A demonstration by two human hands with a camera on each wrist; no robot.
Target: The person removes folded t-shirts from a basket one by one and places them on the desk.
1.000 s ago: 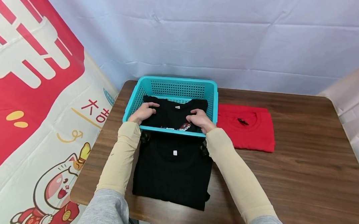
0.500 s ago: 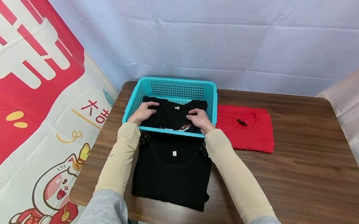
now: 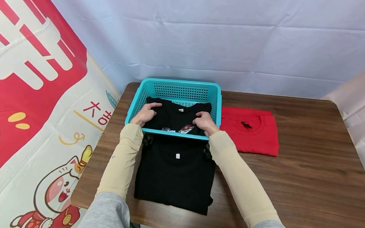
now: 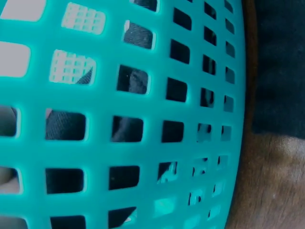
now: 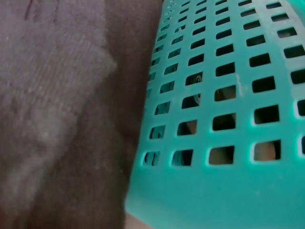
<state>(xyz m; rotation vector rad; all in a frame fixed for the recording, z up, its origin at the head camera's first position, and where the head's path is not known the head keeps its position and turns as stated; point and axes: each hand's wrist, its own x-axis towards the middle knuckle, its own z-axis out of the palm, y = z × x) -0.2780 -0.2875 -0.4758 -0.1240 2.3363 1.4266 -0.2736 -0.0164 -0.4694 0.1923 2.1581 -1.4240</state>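
In the head view a folded black T-shirt (image 3: 177, 119) with a white neck tag and a colourful print lies in a turquoise plastic basket (image 3: 183, 83). My left hand (image 3: 144, 115) reaches over the basket's front left and touches the shirt, index finger extended. On the other side, my right hand (image 3: 206, 122) rests at the shirt's right part with index finger and thumb apart. The lower fingers of both hands are hidden. Both wrist views mostly show the basket's perforated wall (image 4: 100, 155), with dark cloth behind its holes.
Another folded black T-shirt (image 3: 174, 181) lies on the wooden table (image 3: 315, 157) in front of the basket, between my forearms. Right of the basket sits a folded red T-shirt (image 3: 258, 137). A white curtain (image 3: 219, 44) hangs behind the table, and a printed banner (image 3: 60, 108) at the left.
My right hand has shifted slightly to the right over the shirt in the basket. The left hand stays at nearly the same spot. Basket and other shirts have not moved.
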